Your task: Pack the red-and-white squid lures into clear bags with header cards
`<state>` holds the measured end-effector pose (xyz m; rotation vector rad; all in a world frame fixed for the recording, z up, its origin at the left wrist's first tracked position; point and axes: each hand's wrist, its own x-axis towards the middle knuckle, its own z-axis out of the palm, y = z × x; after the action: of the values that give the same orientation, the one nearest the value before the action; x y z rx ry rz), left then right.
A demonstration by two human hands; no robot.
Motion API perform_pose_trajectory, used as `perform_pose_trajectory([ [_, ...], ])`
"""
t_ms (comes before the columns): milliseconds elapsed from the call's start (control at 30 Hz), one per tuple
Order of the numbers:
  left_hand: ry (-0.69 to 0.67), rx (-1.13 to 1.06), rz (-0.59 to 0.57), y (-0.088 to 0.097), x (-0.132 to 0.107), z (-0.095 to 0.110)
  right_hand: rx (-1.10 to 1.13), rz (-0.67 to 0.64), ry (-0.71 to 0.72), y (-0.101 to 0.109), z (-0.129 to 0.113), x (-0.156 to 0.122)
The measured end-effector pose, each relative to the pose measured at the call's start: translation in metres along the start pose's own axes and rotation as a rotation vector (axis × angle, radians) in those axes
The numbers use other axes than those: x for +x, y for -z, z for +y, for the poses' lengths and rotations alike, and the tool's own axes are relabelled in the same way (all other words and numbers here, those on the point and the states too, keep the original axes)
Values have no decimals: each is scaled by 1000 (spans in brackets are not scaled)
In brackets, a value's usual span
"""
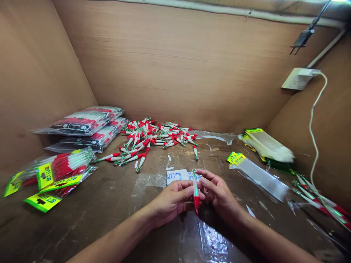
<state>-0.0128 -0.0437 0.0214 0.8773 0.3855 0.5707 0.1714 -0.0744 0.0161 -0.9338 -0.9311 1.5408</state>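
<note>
Both my hands meet over the middle of the brown worktop (pixel 115 197). My left hand (pixel 172 201) and my right hand (pixel 218 193) are closed together on one red-and-white fishing lure (pixel 195 191), held upright between the fingertips, red end down. Just behind it lies a white label (pixel 177 176) with blue print. A heap of loose red-and-white lures (pixel 149 140) lies at the back centre.
Stacks of bagged lures (pixel 82 124) and packs with yellow header cards (pixel 52 175) lie at the left. Empty clear bags with yellow headers (pixel 257 171) and a pile of them (pixel 268 146) lie right. More lures (pixel 320 201) sit far right, under a white cable (pixel 312 135) from a wall socket (pixel 297 78).
</note>
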Motion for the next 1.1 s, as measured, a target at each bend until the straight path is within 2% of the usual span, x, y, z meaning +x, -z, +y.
perform_pose_trajectory([
  [100,-54,-101,62,-1,0,3,-210,96,139,-5,-2,-6],
  [233,-168,-86,156,-1,2,4,-404,40,180,-11,1,-11],
  [433,-274,44,192,-2,5,3,-334,20,168,-15,9,-7],
  [600,-307,168,237,0,5,2,-317,24,174,-15,8,-6],
  [900,-298,225,317,4,3,2,-322,-40,144,-16,14,-4],
  [967,-261,343,345,9,4,3,-324,-20,142,-9,6,0],
  [1000,-249,469,368,12,4,5,-335,13,146,-2,-1,4],
  [1100,-301,1040,435,22,0,18,-542,151,194,32,-28,17],
])
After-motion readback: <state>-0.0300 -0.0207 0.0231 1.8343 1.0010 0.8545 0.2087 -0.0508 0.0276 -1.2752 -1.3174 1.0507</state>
